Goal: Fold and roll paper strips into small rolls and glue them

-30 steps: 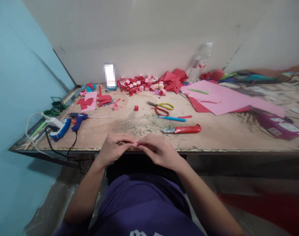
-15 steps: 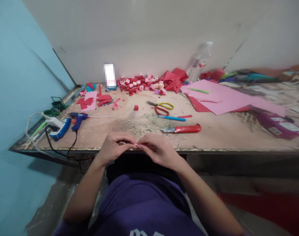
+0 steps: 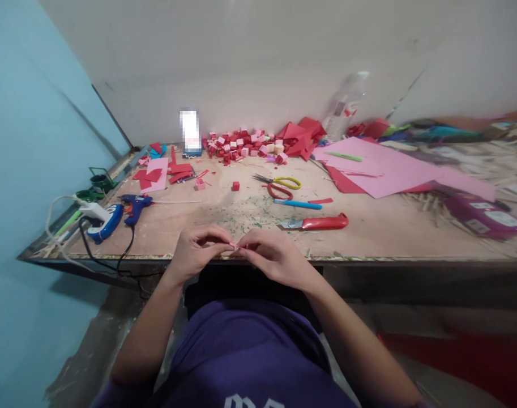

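Observation:
Between my fingertips, at the table's front edge, is a small strip of pink paper [image 3: 236, 246], mostly hidden by the fingers. My left hand [image 3: 201, 249] pinches its left end between thumb and forefinger. My right hand [image 3: 275, 255] pinches the other end, its fingertips close to the left ones. Just beyond the right hand lies a red-handled utility knife [image 3: 324, 221], blade pointing left. Farther off are a blue pen-like tool [image 3: 298, 204] and scissors [image 3: 279, 184] with one yellow and one red handle. A small red paper cube [image 3: 235, 186] sits near the middle of the table.
Small red and pink paper cubes [image 3: 241, 144] are heaped by the wall. At left lie a blue glue gun [image 3: 135, 207] and a power strip [image 3: 105, 224] with cables. Pink paper sheets [image 3: 385, 167], a plastic bottle [image 3: 345, 110] and a purple container [image 3: 483, 218] stand at right.
My fingertips have moved slightly apart, and more of the pink paper strip shows between them. The things on the table have stayed put.

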`<state>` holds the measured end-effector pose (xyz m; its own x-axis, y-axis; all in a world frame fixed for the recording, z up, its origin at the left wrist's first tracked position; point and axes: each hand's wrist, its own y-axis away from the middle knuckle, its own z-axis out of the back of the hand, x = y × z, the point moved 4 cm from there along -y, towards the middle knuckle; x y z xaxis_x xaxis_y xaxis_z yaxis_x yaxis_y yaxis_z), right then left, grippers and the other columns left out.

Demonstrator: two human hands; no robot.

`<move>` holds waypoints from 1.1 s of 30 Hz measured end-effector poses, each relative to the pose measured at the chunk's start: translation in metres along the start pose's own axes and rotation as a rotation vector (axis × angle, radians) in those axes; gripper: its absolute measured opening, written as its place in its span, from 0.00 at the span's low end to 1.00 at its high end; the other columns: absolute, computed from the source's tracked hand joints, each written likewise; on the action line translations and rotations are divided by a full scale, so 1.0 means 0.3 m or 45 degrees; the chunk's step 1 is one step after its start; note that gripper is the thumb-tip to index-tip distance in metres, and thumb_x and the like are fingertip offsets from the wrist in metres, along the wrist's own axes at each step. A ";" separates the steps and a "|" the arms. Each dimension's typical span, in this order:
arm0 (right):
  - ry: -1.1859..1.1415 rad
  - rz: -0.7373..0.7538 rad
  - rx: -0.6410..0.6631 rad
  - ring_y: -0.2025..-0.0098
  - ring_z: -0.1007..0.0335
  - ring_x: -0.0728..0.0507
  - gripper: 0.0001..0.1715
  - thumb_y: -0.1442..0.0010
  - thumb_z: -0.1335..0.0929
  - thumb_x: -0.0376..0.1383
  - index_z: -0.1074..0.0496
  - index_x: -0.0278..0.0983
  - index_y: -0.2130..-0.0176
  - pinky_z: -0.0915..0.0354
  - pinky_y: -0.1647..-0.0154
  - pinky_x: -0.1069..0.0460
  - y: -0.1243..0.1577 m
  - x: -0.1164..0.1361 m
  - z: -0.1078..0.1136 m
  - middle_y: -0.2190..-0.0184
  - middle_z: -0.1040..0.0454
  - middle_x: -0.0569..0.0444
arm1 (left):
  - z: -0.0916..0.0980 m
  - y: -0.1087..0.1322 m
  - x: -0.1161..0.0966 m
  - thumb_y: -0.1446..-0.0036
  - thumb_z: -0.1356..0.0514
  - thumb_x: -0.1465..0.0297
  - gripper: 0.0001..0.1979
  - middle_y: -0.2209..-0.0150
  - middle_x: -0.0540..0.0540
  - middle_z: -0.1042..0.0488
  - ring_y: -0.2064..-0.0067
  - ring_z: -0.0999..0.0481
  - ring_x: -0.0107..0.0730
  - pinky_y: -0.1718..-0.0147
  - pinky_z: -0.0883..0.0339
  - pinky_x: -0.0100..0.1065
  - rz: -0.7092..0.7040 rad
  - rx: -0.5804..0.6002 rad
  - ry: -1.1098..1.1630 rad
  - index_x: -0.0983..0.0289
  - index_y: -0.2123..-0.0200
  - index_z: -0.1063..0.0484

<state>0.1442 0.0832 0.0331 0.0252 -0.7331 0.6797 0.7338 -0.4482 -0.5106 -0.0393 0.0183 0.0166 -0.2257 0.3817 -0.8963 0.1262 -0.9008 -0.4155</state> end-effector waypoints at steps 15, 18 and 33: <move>-0.013 0.099 0.015 0.68 0.25 0.46 0.08 0.31 0.34 0.33 0.23 0.37 0.58 0.30 0.65 0.53 0.008 -0.009 -0.002 0.67 0.21 0.51 | -0.009 0.021 -0.018 0.38 0.33 0.72 0.05 0.63 0.57 0.15 0.62 0.16 0.34 0.60 0.20 0.33 -0.356 -0.019 -0.276 0.61 0.62 0.14; 0.007 0.108 0.019 0.67 0.25 0.46 0.09 0.30 0.34 0.33 0.23 0.37 0.58 0.29 0.64 0.52 0.009 -0.013 -0.005 0.66 0.20 0.51 | -0.017 0.024 -0.030 0.38 0.34 0.72 0.06 0.62 0.57 0.14 0.62 0.15 0.35 0.60 0.19 0.33 -0.447 -0.022 -0.347 0.61 0.62 0.14; 0.160 0.192 0.032 0.65 0.24 0.44 0.09 0.31 0.34 0.31 0.23 0.38 0.56 0.29 0.63 0.51 0.013 -0.001 -0.012 0.64 0.19 0.49 | -0.029 0.024 -0.037 0.39 0.32 0.71 0.04 0.62 0.57 0.14 0.62 0.15 0.36 0.58 0.19 0.35 -0.413 -0.021 -0.400 0.61 0.62 0.15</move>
<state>0.1446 0.0798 0.0291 0.0523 -0.8498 0.5245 0.7449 -0.3166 -0.5872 -0.0276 0.0094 0.0223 -0.5384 0.5603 -0.6295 0.0155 -0.7402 -0.6722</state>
